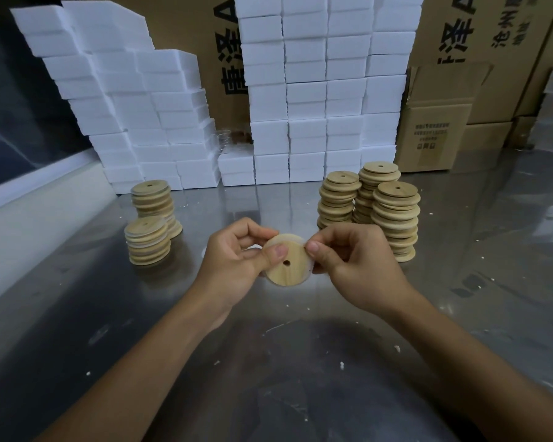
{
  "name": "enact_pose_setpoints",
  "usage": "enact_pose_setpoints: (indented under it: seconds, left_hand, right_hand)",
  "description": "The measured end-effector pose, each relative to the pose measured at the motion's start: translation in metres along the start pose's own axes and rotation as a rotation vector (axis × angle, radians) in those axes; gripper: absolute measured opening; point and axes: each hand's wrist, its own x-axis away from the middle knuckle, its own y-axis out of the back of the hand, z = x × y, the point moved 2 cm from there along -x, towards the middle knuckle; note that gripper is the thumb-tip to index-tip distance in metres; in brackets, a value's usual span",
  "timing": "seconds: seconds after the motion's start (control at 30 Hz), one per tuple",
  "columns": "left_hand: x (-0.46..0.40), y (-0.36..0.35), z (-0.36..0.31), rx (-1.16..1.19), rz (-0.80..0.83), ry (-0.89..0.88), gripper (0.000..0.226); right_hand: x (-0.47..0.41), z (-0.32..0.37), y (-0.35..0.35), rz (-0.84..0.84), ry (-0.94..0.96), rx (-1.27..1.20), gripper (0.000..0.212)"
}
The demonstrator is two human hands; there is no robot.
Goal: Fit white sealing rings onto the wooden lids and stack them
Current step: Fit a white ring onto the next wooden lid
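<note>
A round wooden lid with a small centre hole is held up above the metal table, its flat face toward me. My left hand grips its left edge, thumb on the face. My right hand pinches its right rim, where a thin white sealing ring shows along the edge. Two stacks of lids with white rings stand at the left. Three taller stacks of bare wooden lids stand at the right.
White foam boxes are piled in walls along the back of the shiny metal table. Cardboard cartons stand behind and at the right. Small white crumbs lie scattered on the table.
</note>
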Motion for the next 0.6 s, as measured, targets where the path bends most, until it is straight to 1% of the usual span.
enact_pose_setpoints:
  seconds: [0.1, 0.27, 0.43, 0.6]
  left_hand:
    - [-0.0001, 0.0015, 0.0003, 0.013, 0.003, -0.001, 0.032]
    - [0.0001, 0.0006, -0.0007, 0.036, 0.013, -0.002, 0.033]
    - [-0.0003, 0.0018, -0.0009, 0.094, -0.01, 0.013, 0.031]
    - [-0.0021, 0.0029, -0.001, 0.171, -0.07, 0.032, 0.026]
  right_hand:
    - [-0.0002, 0.0006, 0.0001, 0.053, -0.023, -0.01, 0.018]
    - [-0.0017, 0.003, 0.0048, 0.071, 0.008, 0.038, 0.013]
    - [0.0011, 0.0061, 0.0018, 0.071, -0.018, -0.054, 0.001]
    - [0.0042, 0.0089, -0.0008, 0.07, -0.086, -0.18, 0.013]
